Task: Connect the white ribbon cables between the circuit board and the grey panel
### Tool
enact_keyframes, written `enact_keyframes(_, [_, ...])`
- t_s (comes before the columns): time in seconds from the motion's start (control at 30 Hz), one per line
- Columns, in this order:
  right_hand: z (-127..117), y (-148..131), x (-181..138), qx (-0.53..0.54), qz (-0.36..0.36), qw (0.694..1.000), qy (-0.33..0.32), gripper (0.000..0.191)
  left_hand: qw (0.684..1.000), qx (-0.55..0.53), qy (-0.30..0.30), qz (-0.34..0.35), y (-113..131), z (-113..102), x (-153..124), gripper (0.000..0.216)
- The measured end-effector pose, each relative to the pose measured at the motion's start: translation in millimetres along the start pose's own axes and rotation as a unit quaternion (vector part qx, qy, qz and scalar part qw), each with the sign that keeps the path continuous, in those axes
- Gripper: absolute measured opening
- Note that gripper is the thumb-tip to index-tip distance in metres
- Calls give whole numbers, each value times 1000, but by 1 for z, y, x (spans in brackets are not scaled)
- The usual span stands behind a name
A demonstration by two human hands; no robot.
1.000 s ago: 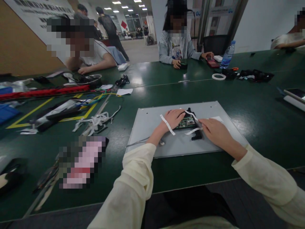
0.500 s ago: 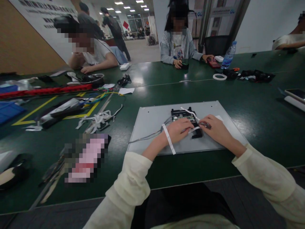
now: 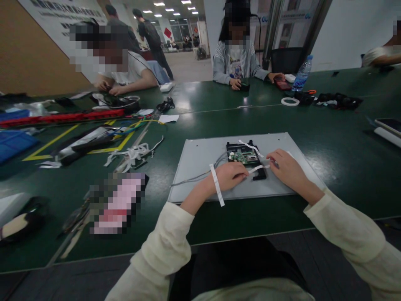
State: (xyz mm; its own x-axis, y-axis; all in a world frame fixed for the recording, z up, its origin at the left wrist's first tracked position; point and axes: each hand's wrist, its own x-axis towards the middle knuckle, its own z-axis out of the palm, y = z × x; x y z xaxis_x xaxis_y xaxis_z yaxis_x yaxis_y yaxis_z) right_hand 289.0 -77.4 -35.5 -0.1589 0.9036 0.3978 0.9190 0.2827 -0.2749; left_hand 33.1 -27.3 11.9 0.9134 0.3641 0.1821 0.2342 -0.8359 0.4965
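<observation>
A grey metal panel lies flat on the green table in front of me. A small green circuit board in a black bracket sits on it, with white flat ribbon cables and grey wires coming off it. My left hand is closed just below the board, its fingers curled on a white ribbon cable; another white strip lies across its wrist. My right hand rests to the right of the board, its fingertips pinched at the other end of that ribbon.
Left of the panel lie loose white ribbon cables, black and silver parts, coloured wires, a red strip and yellow floor-tape lines. Other people sit across the table. A water bottle, a tape roll and black parts lie far right.
My left hand has slid off the circuit board toward me, uncovering it. My right hand has stayed beside the board, and both hands now meet at the ribbon below it.
</observation>
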Motion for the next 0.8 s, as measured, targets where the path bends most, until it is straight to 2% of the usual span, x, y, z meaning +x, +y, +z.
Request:
enact_keyframes(0.1, [-6,-4,0,12,-21,999,35,26,1000,-5,19,-19,2,-2,-14,25])
enact_keyframes(0.2, [-18,-20,-2,24,-89,993,79,28,997,-3,57,-49,5,-3,-24,25])
enact_keyframes(0.27, [-28,-41,-6,16,-170,981,88,33,994,-5,87,-69,7,-4,-27,24])
enact_keyframes(0.37, [-39,-87,-15,-8,-308,949,69,40,988,-7,119,-95,12,-5,-29,21])
enact_keyframes(0.5, [-41,-143,-20,-6,-431,899,72,39,980,-6,148,-134,19,-3,-30,19])
enact_keyframes(0.63, [-33,-167,-11,19,-469,877,101,25,974,-15,155,-165,24,0,-32,17])
enact_keyframes(0.8, [-31,-172,-5,85,-448,877,148,11,969,-28,152,-195,24,3,-35,16])
